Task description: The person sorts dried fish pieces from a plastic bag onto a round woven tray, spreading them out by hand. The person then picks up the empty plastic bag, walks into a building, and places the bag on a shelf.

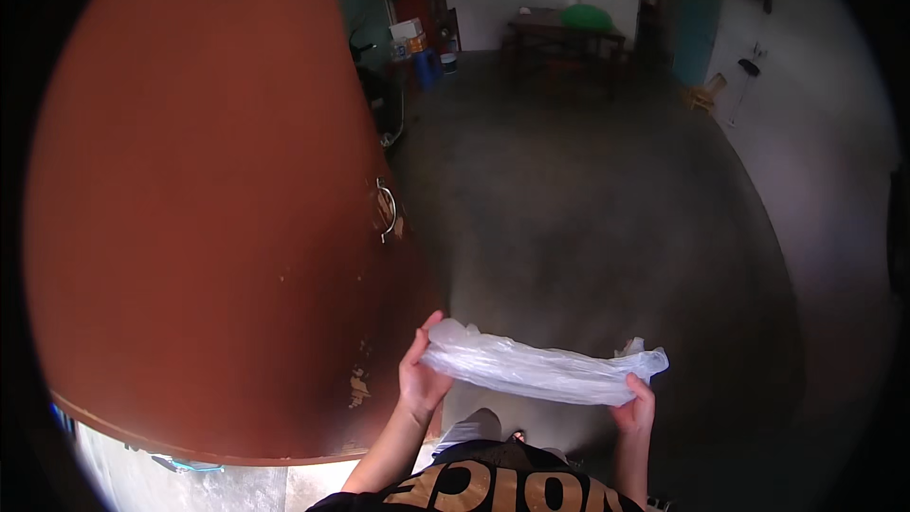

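Note:
Stretched between my two hands is a long bunched piece of thin translucent plastic (530, 368), likely a bag or sheeting. My left hand (423, 377) grips its left end, fingers partly behind the folds. At the other end my right hand (635, 402) pinches it with the thumb in front, and loose crumpled plastic sticks out beyond that grip. The plastic hangs roughly level in front of my body, above the grey floor (569, 213).
A reddish-brown door (213, 192) with a metal handle (388, 210) and chipped paint stands close on the left. Farther back are a dark table (540, 20) with a green cover (586, 16), a blue stool (428, 67), a parked two-wheeler (380, 103) and a small wooden chair (704, 92).

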A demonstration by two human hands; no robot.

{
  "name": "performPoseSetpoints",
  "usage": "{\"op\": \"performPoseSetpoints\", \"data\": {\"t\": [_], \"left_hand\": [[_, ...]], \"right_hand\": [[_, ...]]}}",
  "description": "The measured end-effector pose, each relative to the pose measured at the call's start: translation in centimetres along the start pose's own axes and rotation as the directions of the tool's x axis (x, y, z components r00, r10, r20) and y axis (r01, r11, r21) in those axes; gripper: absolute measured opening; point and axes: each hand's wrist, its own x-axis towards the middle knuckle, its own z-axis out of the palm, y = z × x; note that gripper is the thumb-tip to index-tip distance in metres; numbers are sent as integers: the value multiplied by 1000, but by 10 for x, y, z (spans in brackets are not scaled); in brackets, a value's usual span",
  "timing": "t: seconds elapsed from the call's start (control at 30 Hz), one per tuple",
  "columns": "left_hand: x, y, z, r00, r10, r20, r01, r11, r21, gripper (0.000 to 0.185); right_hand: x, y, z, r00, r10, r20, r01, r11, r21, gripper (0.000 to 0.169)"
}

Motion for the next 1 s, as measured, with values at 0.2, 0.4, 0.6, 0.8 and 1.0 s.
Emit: {"op": "performPoseSetpoints", "data": {"t": [0.2, 0.4, 0.6, 0.8, 1.0], "left_hand": [[112, 34, -45, 995, 95, -8, -81, 888, 453, 43], [256, 11, -53, 959, -282, -9, 134, 427, 894, 94], [422, -19, -46, 842, -500, -201, 532, 715, 453, 89], [528, -9, -52, 829, -545, -123, 528, 694, 490, 50], [639, 37, -107, 944, -166, -286, 258, 911, 322, 36]], "right_hand": [[136, -10, -24, 999, -38, -25, 35, 992, -119, 35], [265, 3, 30, 991, -11, 135, 32, 988, -151, 38], [382, -10, 105, 977, -21, 212, 63, 979, -194, 42], [470, -5, 114, 977, 20, 211, 50, 946, -321, 40], [613, -2, 171, 984, -162, 80, 180, 907, -382, 41]]}}
